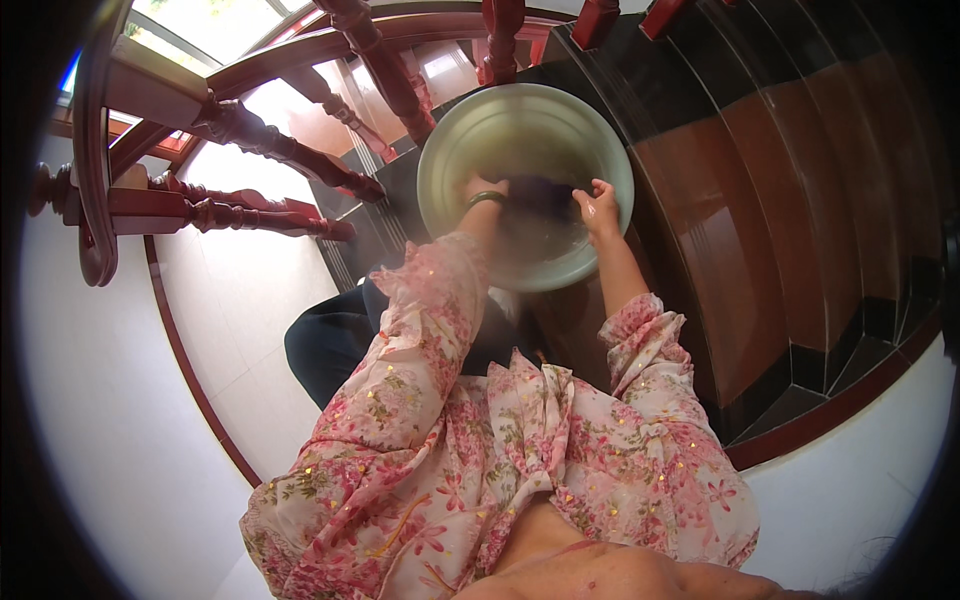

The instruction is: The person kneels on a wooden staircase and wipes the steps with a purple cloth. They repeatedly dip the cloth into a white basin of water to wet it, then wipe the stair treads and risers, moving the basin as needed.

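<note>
A wide, pale green basin (433, 172) holds cloudy water, and a dark purple cloth (536, 196) lies in it, partly under the surface. The cloth spans the gap between my hands. My left hand (484, 187), with a green bangle at the wrist, is at the cloth's left end; its thumb shows, while most of its fingers are hidden in the murky water. At the cloth's right end, near the basin's right wall, my wet right hand (598, 210) has its thumb side against the fabric, with other fingers raised above the water.
Brown and black tiled stairs (720, 225) lie to the right of the basin. Dark red turned balusters (277, 154) and a curved handrail (97, 255) stand at the left and far side. Pale floor tiles (240, 315) lie at the left, beside a dark-trousered leg (326, 337).
</note>
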